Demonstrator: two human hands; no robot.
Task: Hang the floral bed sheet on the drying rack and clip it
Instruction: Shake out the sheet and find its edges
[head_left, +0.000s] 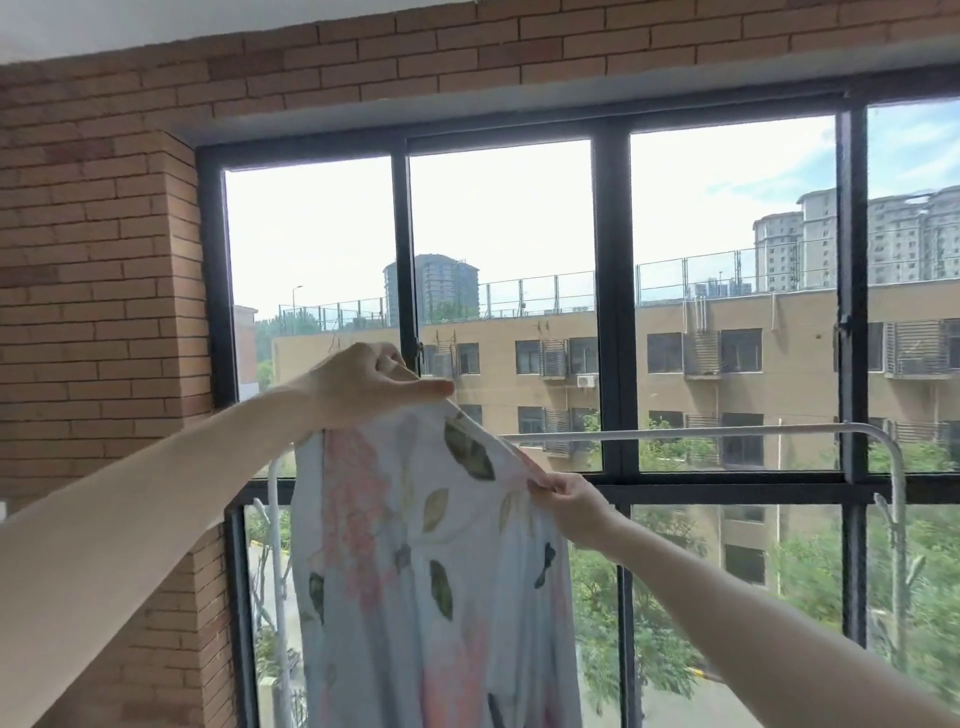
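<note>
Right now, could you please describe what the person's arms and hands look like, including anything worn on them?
Both forearms are bare as far as the frame shows, with no sleeves in view. The left hand and the right hand wear no gloves, and no watch, bracelet or ring shows on the visible sides. No markings are visible.

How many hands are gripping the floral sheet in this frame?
2. The left hand pinches the floral sheet at its raised top edge; the right hand pinches the edge lower right, near the white rack bar.
</note>
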